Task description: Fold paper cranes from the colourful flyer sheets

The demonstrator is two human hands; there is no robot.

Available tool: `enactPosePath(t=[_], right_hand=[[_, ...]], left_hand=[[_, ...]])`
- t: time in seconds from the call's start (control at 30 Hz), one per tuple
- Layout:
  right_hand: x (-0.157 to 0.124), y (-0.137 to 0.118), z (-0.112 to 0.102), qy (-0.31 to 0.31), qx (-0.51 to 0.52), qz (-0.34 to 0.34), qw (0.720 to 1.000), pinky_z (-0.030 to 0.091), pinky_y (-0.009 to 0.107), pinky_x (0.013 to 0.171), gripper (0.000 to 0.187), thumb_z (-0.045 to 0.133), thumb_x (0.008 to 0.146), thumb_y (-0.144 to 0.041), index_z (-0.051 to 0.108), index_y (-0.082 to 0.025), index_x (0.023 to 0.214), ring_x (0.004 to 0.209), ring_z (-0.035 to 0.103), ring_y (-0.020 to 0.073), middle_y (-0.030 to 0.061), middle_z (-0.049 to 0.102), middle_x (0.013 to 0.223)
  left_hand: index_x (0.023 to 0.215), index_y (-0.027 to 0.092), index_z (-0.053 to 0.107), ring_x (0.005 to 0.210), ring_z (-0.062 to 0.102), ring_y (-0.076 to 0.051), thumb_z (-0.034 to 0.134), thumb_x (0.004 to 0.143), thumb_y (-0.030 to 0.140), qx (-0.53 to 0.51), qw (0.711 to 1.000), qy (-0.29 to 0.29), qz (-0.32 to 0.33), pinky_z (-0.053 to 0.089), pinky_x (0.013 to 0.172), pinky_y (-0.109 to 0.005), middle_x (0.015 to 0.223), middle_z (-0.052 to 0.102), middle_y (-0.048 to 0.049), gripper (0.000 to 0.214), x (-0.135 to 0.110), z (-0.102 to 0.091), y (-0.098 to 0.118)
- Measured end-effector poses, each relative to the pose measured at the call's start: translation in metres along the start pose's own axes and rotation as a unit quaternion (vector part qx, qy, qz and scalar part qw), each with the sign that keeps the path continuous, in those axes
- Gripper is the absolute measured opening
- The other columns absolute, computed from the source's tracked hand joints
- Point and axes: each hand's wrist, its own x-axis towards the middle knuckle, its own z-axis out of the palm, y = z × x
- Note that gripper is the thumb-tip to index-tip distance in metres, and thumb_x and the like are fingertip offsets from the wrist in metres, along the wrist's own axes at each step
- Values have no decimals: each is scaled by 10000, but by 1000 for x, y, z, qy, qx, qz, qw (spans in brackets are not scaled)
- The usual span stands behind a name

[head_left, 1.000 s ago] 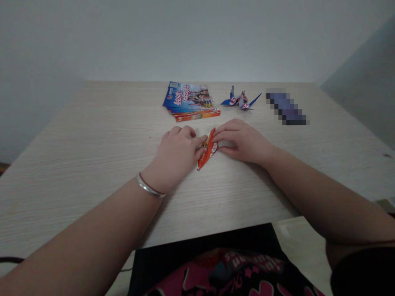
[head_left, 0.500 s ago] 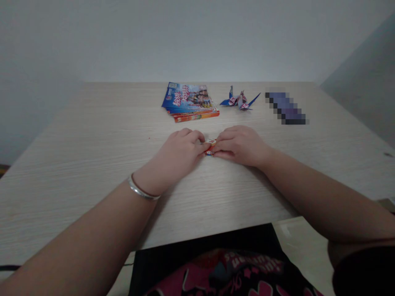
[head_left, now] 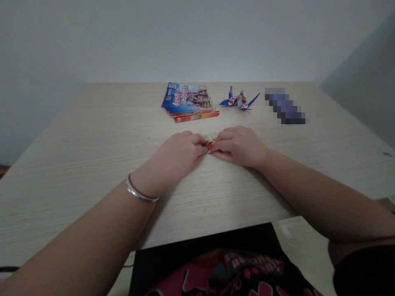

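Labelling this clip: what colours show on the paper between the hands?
The paper shows orange, yellow and white, seen in the head view.

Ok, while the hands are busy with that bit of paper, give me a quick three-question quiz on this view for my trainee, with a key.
1. True or false: the left hand and the right hand both touch the paper.
2. Which arm wears the bracelet? A: left only. B: right only. C: both.
3. Put these in order from left to right in the picture: pixelated object, leaflets, origami.

Key: 1. True. 2. A. 3. Leaflets, origami, pixelated object.
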Motion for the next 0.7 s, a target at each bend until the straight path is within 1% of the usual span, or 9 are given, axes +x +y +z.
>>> enactPosePath(t=[0.1,0.27,0.4,0.5,0.57,0.63,0.7], right_hand=[[1,-1,0,-4,-16,0,1000,355,340,670,266,581,986,-312,832,-235,938,797,650,199,64,789,882],[1,-1,-2,1,-42,-23,999,339,344,657,297,548,1013,-326,826,-227,979,781,643,199,63,776,851],[2,-4,-4,-7,-54,-25,998,338,350,663,357,490,1041,-339,816,-220,956,786,626,196,67,772,866],[4,-8,-4,-13,-44,1,999,333,350,659,341,500,1022,-318,809,-216,923,794,622,199,71,772,869],[5,-11,-3,-9,-19,30,999,343,347,661,298,533,987,-290,807,-208,902,811,634,207,75,776,878],[6,-11,-1,4,27,63,998,375,339,679,241,575,934,-248,807,-199,888,829,650,212,74,777,883],[7,-11,1,14,85,91,992,414,327,716,203,606,892,-213,807,-192,881,833,662,207,68,774,879]], left_hand=[[1067,139,794,1076,684,-258,503,1029,195,14,999,-46,3,531,1008,-410,1160,752,-138,299,-1,-1,1],[1099,143,782,1071,690,-257,496,1034,222,5,999,-42,-7,534,1007,-410,1151,751,-134,304,-1,-2,-1],[1038,147,794,970,709,-242,495,1027,217,4,999,-42,-25,553,938,-394,1056,771,-110,308,0,-4,-1],[1023,148,798,976,706,-246,500,1020,209,5,998,-48,-34,550,932,-395,1071,768,-114,304,0,-6,2],[1037,146,798,994,698,-257,503,1022,216,14,998,-52,-43,549,921,-400,1093,758,-126,304,0,-7,6],[1020,144,800,971,685,-262,508,1019,225,24,997,-51,-53,548,883,-398,1064,749,-130,303,0,-6,9],[967,147,803,933,669,-255,524,1011,237,22,997,-30,-61,540,857,-391,1004,742,-124,296,1,-2,9]])
